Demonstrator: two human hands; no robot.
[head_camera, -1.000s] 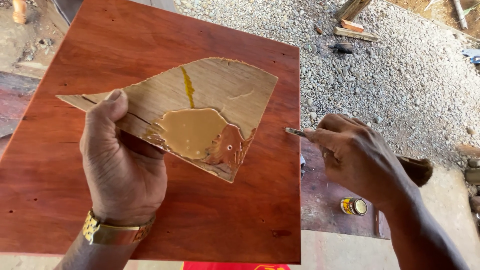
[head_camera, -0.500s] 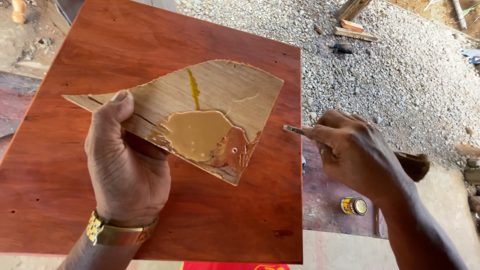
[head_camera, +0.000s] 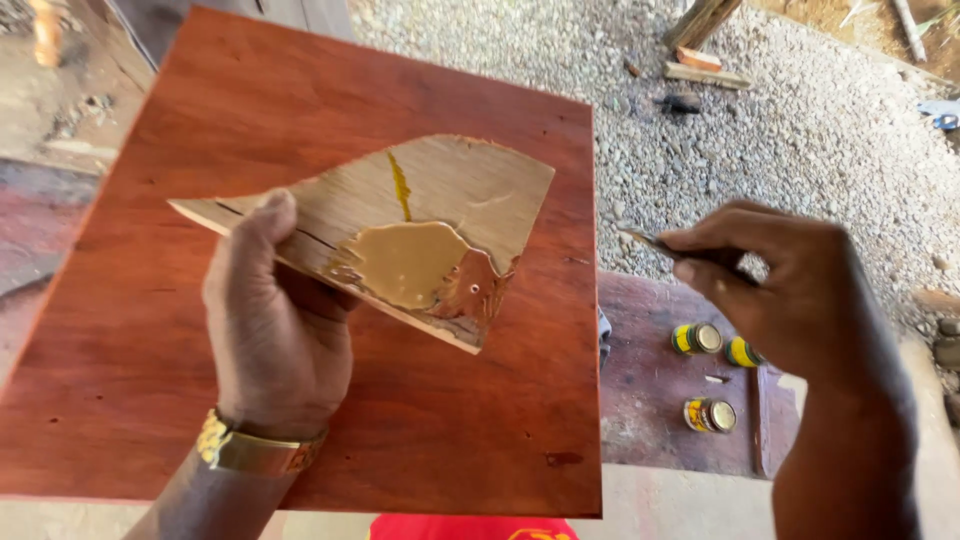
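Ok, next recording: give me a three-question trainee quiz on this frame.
1. True or false: the left hand holds the jagged pale scrap of wood bearing a tan paste puddle.
2. What does the right hand pinch? A) thin metal blade B) paintbrush C) hammer
3. How many small yellow-labelled tins sit right of the reddish-brown wooden board?

Key: 1 true; 2 A; 3 three.

The red board (head_camera: 200, 380) is bare at 6 o'clock below the wood scrap (head_camera: 450, 190). Three small jars (head_camera: 710, 415) crowd 4 o'clock.
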